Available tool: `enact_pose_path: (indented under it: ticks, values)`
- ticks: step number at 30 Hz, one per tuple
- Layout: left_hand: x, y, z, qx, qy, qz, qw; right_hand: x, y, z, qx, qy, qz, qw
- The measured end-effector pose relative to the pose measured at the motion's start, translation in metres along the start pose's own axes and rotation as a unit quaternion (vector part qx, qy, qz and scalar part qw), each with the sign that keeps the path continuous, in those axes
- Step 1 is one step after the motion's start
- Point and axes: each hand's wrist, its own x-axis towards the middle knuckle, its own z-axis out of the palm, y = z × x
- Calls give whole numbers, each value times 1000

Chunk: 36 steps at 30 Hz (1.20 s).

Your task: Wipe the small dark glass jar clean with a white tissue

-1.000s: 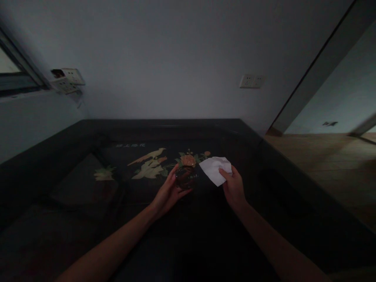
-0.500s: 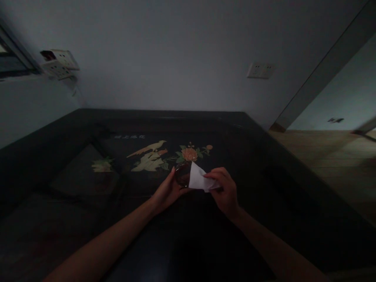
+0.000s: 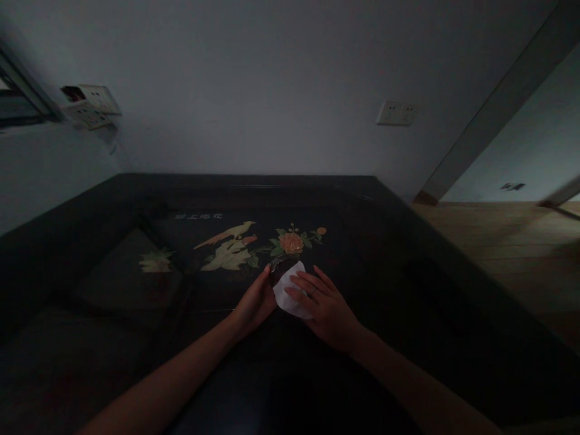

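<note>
In the head view, my left hand [image 3: 256, 305] grips a small round, dark, glassy vessel [image 3: 281, 266] by its left side. Its exact kind is hard to make out in the dim light. My right hand [image 3: 326, 308] presses a white tissue [image 3: 290, 296] with bent fingers against the near right side of the vessel. A ring shows on one finger. The tissue covers much of the vessel, and the left fingertips are partly hidden behind it. Both hands are over a dark, glossy tabletop [image 3: 254, 374].
A picture of a bird and flowers [image 3: 290, 243] decorates the tabletop beyond my hands. A pale wall with a socket plate [image 3: 397, 113] rises behind the table. More sockets [image 3: 93, 109] are at the left corner. Wooden floor [image 3: 489, 232] shows at the right.
My right hand has moved left and spread over the tissue, which now lies flatter across the vessel. The left hand keeps its hold. The view has tilted slightly.
</note>
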Motion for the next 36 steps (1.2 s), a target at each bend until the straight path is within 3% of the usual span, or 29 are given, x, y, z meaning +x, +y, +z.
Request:
enact_pose_path:
  ticks: [8, 13, 18, 23, 29, 36]
  values:
    - [2, -3, -5, 30, 8, 21, 999, 2, -10, 11, 18, -15, 35, 999]
    - [2, -5, -7, 35, 29, 51, 998, 8, -19, 14, 81, -10, 95, 992]
    - [2, -4, -6, 41, 46, 57, 996, 11, -28, 24, 156, 32, 118, 980]
    - [3, -4, -4, 37, 46, 62, 996, 11, -29, 30, 160, 50, 128, 977]
    - [5, -5, -10, 15, 18, 38, 999, 7, -13, 18, 85, -2, 76, 994]
    - [6, -3, -12, -23, 18, -15, 999, 4, 10, 5, -15, 2, -4, 1000]
